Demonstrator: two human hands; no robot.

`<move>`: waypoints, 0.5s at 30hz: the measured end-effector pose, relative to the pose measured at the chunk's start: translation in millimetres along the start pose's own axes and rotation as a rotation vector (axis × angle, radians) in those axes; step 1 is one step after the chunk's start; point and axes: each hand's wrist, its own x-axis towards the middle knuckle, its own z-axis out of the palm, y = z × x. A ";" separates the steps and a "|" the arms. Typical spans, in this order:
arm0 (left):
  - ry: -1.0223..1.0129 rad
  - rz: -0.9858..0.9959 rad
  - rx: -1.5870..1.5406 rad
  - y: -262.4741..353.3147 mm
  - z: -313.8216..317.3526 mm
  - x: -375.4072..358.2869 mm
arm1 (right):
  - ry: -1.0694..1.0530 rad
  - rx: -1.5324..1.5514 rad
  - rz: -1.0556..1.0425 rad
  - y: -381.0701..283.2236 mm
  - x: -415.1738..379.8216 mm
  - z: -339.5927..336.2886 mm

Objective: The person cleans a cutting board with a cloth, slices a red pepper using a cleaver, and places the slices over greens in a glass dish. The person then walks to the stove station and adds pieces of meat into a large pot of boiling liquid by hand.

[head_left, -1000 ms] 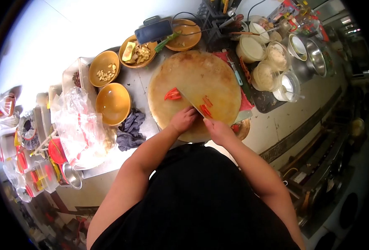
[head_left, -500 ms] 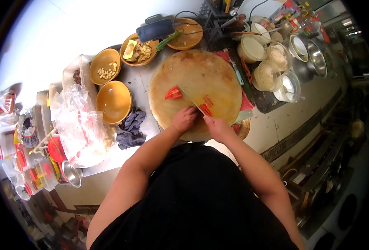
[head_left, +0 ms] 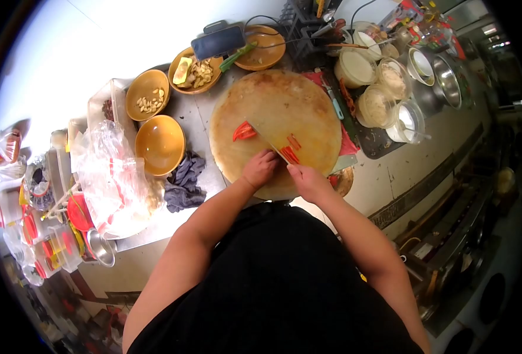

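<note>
My right hand (head_left: 308, 182) is closed round the handle of a kitchen knife (head_left: 265, 135), whose blade appears edge-on as a thin line slanting to the upper left. Against the blade's left side, my left hand (head_left: 260, 169) has its fingers curled down; whatever is under them is hidden. Both hands are over a round wooden chopping board (head_left: 261, 97). Thin red pepper strips (head_left: 289, 154) lie just right of the blade, with a few more strips (head_left: 294, 142) a little farther up. A larger red pepper piece (head_left: 244, 131) rests near the blade's far end.
Orange-brown bowls stand behind and left of the board: one with peeled garlic (head_left: 150, 101), another with ginger (head_left: 201, 74). A dark cloth (head_left: 185, 182) and plastic bags (head_left: 110, 183) lie left. Tubs of seasoning (head_left: 376, 106) and a peeler (head_left: 337, 107) are right. A phone (head_left: 218, 42) overhangs the bowls.
Hardly anything differs. Both hands and the knife stay in almost the same place, and the red strips beside the blade sit slightly differently.
</note>
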 end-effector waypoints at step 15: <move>-0.013 0.001 -0.004 -3.7 6.7 -0.7 | 0.001 0.019 0.087 17.5 -21.9 1.0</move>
